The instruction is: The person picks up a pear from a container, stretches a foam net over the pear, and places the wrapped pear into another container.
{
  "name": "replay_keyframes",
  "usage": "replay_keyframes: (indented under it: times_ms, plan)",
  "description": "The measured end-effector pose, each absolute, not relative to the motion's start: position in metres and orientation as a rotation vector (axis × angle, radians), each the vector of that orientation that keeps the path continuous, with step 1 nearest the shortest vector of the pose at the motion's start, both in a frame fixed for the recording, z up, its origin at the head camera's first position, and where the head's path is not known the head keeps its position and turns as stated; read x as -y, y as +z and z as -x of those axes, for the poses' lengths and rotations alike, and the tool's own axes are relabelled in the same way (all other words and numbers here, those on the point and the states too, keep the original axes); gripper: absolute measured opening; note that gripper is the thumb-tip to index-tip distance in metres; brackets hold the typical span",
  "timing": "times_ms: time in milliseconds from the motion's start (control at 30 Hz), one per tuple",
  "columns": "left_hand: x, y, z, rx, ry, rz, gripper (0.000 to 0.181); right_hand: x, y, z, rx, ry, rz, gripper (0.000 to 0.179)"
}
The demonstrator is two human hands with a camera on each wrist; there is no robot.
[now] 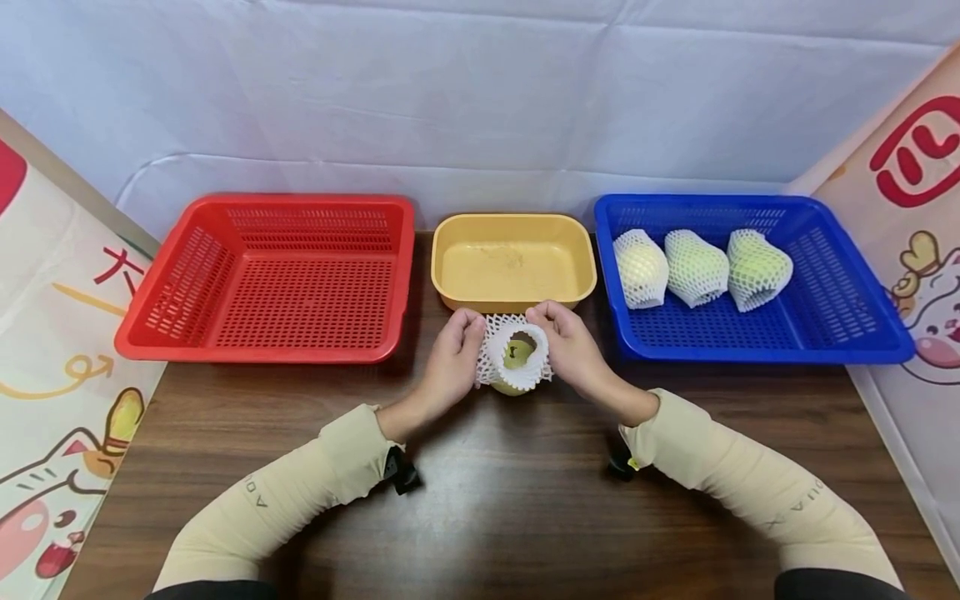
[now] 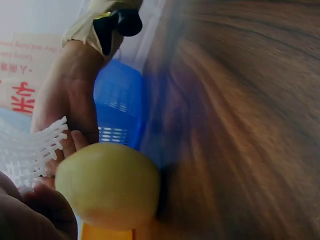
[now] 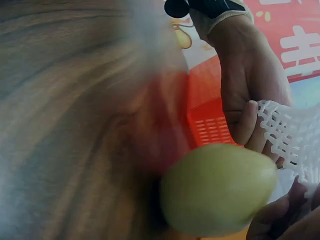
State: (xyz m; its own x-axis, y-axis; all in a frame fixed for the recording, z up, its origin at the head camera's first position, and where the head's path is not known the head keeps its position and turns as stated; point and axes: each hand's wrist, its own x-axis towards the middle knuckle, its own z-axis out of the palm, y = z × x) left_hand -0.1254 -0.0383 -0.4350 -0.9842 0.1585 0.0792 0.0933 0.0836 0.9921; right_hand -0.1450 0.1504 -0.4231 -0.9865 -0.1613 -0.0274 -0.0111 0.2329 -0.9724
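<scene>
A yellow-green, pear-like fruit stands on the table in front of the yellow tub, its dark stem spot facing up. A white foam net sleeve is stretched over its upper part, with a rolled rim around the opening. My left hand pinches the sleeve's left side, and my right hand pinches its right side. Both wrist views show the lower body of the fruit bare below the net.
A red basket stands at the left. Behind the fruit is a yellow tub. At the right, a blue basket holds three net-wrapped fruits. A pale cloth wall closes off the back, with printed panels on both sides.
</scene>
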Motion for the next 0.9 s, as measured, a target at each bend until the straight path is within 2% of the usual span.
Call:
replay_keyframes:
  times_ms: [300,467,567,900]
  plan:
    - [0.037,-0.450,0.128,-2.363,1.927,-0.235,0.017,-0.154,-0.441,0.146,-2.502,-1.712,0.103,0.024]
    - [0.035,-0.455,0.129,-2.497,1.847,-0.297,0.016,-0.158,-0.450,0.148,-2.483,-1.690,0.119,0.013]
    - [0.035,-0.457,0.130,-2.567,1.819,-0.319,0.016,-0.160,-0.454,0.149,-2.449,-1.690,0.128,0.014]
    - [0.036,-0.465,0.131,-2.610,1.709,-0.258,0.014,-0.162,-0.457,0.151,-2.651,-1.491,0.295,0.005]
